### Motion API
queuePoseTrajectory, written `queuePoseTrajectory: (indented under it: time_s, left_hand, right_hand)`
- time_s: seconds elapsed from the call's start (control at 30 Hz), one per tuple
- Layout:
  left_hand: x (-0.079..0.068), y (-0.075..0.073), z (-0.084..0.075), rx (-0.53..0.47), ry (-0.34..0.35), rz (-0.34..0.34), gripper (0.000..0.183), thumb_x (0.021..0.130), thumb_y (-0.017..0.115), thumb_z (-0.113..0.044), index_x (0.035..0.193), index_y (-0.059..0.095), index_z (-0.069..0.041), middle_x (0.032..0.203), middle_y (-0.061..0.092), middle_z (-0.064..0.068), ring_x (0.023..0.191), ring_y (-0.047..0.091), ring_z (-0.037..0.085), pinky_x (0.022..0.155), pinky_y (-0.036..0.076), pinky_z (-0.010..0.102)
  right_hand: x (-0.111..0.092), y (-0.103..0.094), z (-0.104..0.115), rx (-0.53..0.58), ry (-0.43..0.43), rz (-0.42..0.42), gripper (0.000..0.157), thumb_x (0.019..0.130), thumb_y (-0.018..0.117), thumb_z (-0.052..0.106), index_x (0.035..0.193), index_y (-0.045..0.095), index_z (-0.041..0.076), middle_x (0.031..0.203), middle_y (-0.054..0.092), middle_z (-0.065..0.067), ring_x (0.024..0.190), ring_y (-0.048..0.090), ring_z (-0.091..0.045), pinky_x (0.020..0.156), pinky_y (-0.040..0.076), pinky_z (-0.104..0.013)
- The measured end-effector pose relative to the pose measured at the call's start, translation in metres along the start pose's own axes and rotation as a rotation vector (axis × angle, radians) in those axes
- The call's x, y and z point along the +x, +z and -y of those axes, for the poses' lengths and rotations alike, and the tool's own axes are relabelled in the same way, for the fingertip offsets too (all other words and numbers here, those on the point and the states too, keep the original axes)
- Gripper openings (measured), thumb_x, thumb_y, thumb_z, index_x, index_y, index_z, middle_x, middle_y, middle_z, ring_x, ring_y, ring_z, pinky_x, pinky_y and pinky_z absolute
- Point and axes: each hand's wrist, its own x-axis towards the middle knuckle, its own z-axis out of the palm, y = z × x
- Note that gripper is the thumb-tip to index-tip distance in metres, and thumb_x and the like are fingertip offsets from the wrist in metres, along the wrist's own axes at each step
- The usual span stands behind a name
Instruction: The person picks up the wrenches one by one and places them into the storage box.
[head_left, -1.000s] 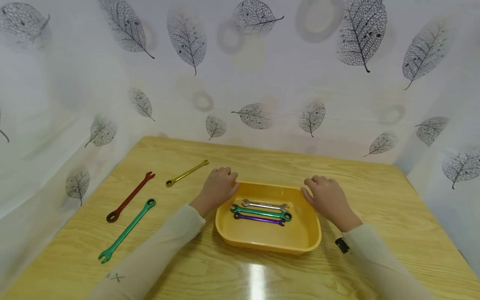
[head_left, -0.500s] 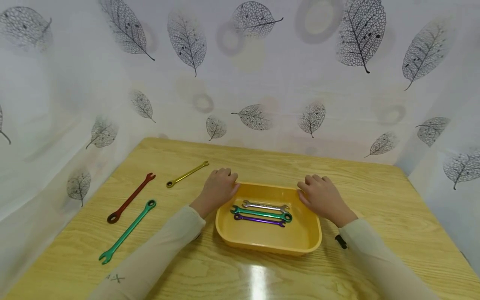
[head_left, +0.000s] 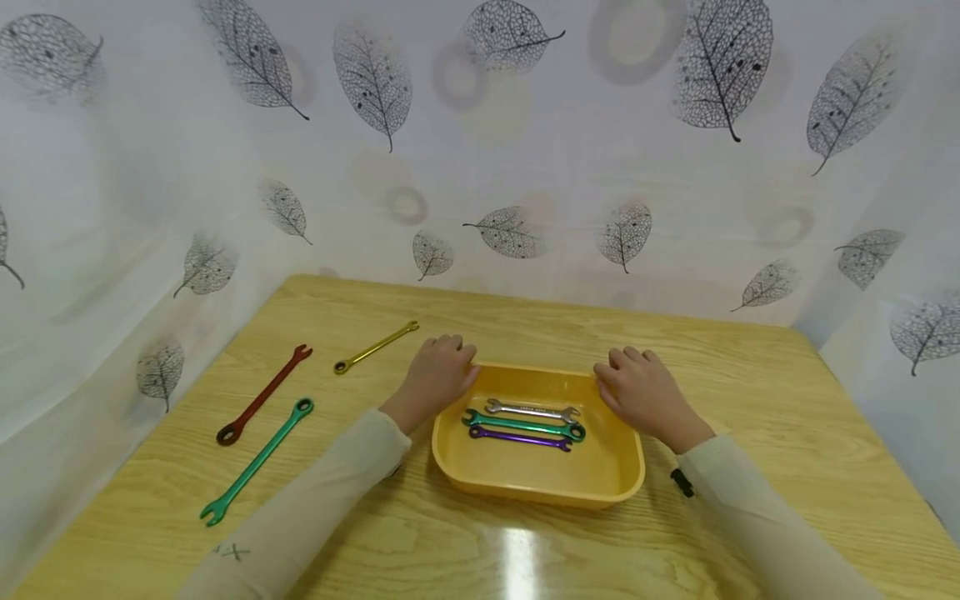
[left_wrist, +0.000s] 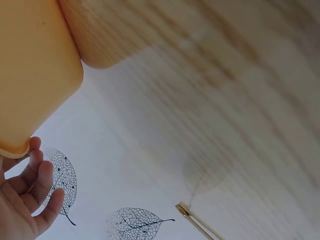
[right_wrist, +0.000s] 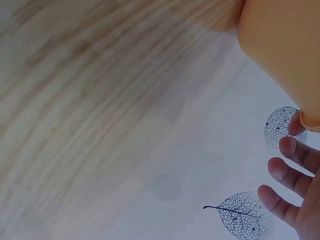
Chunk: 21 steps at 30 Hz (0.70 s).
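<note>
A yellow plastic tray (head_left: 540, 492) sits on the table in the head view. Inside it lie a silver wrench (head_left: 532, 411), a green wrench (head_left: 522, 424) and a purple wrench (head_left: 519, 437), side by side. My left hand (head_left: 438, 371) grips the tray's far left corner, thumb over the rim. At the far right corner my right hand (head_left: 647, 396) holds the rim the same way. Under the lip, curled fingers (left_wrist: 42, 182) show in the left wrist view, beside the tray's outer wall (left_wrist: 40, 65). The right wrist view has fingers (right_wrist: 280, 172) below the lip too.
Left of the tray, a red wrench (head_left: 262, 395), a second green wrench (head_left: 257, 461) and a gold wrench (head_left: 377, 347) lie on the wooden table (head_left: 720, 354). A leaf-patterned white curtain (head_left: 525, 175) hangs behind the table and along both sides.
My right hand has shifted slightly left along the tray's far rim. The left hand, the tray and the wrenches hold their places.
</note>
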Motion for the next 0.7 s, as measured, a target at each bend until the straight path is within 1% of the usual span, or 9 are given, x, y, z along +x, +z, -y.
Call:
queuePoseTrajectory:
  time_s: [0.1,0.27,0.5,0.7]
  left_hand:
    - [0.0000,-0.0002,0.0006,0.005,0.011,-0.003,0.020,0.087,0.064,-0.029,0.083,0.063,-0.010,0.073,0.057,0.005,0.068,0.055,0.019,0.067,0.048,0.033]
    - [0.0007,-0.0007,0.0019,0.020,0.031,0.005,0.019,0.087,0.064,-0.029,0.086,0.064,-0.010,0.076,0.060,0.005,0.072,0.058,0.020,0.072,0.050,0.035]
    - [0.0010,-0.0001,0.0032,0.017,0.035,0.021,0.018,0.087,0.064,-0.028,0.085,0.064,-0.010,0.076,0.060,0.005,0.072,0.059,0.021,0.074,0.051,0.037]
    - [0.0019,0.0019,0.0032,0.008,0.035,0.025,0.017,0.088,0.063,-0.027,0.085,0.064,-0.010,0.076,0.059,0.005,0.073,0.059,0.021,0.074,0.051,0.037]
  right_hand:
    - [-0.0004,-0.0002,-0.0001,0.003,-0.005,-0.021,0.009,0.083,0.066,0.017,0.085,0.059,0.011,0.071,0.044,-0.005,0.063,0.036,-0.020,0.059,0.028,-0.031]
    - [-0.0011,0.0003,0.0003,-0.002,0.002,-0.033,0.010,0.083,0.066,0.017,0.087,0.059,0.010,0.071,0.045,-0.005,0.063,0.037,-0.020,0.058,0.029,-0.031]
    - [-0.0021,0.0017,0.0020,0.000,0.039,-0.039,0.009,0.084,0.065,0.016,0.089,0.060,0.010,0.071,0.046,-0.005,0.064,0.037,-0.020,0.059,0.031,-0.033]
    - [-0.0046,0.0019,0.0023,0.002,0.077,-0.029,0.007,0.084,0.063,0.017,0.088,0.060,0.011,0.071,0.046,-0.005,0.065,0.039,-0.021,0.060,0.034,-0.035]
